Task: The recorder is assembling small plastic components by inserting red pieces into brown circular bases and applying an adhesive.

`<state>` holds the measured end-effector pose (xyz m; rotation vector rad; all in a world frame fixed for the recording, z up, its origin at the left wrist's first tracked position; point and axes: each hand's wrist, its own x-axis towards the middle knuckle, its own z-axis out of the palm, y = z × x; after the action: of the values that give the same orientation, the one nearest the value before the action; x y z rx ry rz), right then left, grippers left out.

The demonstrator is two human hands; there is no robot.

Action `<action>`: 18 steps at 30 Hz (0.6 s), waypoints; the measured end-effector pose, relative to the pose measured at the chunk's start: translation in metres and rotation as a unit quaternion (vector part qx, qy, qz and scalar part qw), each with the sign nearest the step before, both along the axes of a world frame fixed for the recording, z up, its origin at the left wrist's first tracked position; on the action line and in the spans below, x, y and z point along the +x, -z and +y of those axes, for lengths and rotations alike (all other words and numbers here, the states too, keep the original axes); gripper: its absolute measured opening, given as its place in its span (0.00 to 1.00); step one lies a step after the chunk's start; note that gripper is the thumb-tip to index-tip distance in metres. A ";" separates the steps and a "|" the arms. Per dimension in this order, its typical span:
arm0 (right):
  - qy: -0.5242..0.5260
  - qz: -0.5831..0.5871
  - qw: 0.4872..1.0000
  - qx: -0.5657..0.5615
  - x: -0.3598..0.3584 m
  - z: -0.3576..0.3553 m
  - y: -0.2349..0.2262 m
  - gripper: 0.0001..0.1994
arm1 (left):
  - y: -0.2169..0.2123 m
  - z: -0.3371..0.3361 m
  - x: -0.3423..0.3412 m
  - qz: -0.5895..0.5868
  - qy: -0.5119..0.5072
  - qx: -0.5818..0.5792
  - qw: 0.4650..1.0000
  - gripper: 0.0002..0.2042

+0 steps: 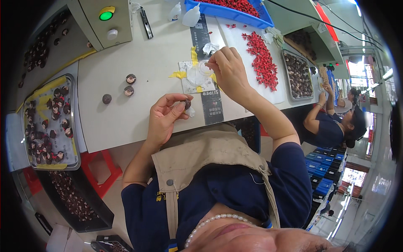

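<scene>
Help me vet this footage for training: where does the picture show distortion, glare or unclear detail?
Head view: the left tray bows near the rim, and the corners go black; head view: a window at far right is washed out; head view: the clear round item near the right hand has faint edges.

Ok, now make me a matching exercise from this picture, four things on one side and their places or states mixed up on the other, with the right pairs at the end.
Things:
1. Left hand
2. Right hand
3. Blue tray
4. Green light

Places and states:
A. Lit, on the pale box at the upper left
B. Fingertips at the clear round dish
C. At the top of the view, holding small red pieces
D. Holding a small dark brown ball

Right pairs: 1-D, 2-B, 3-C, 4-A
</scene>
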<state>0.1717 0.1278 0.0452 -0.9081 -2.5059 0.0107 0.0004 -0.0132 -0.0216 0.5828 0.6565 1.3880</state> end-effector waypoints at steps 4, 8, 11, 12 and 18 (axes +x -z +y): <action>-0.006 0.004 1.000 0.016 0.000 0.001 0.005 0.06 | -0.003 0.002 0.001 0.004 -0.006 -0.012 1.000 0.11; -0.020 0.032 0.999 0.024 0.003 0.002 0.011 0.06 | -0.006 0.005 0.004 -0.035 -0.004 -0.045 0.998 0.13; -0.032 0.053 0.998 0.000 0.005 0.002 0.007 0.06 | -0.006 0.007 0.015 -0.047 -0.008 -0.056 0.997 0.14; -0.035 0.079 0.996 -0.024 0.005 0.002 0.004 0.06 | -0.005 0.007 0.018 -0.058 -0.008 -0.061 0.996 0.13; -0.011 0.177 0.978 -0.113 0.009 0.009 -0.003 0.06 | -0.007 0.017 0.035 -0.080 -0.009 -0.070 0.994 0.14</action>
<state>0.1809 0.1363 0.0483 -0.8775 -2.2093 0.4337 0.0351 0.0036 -0.0142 0.3511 0.6255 1.3775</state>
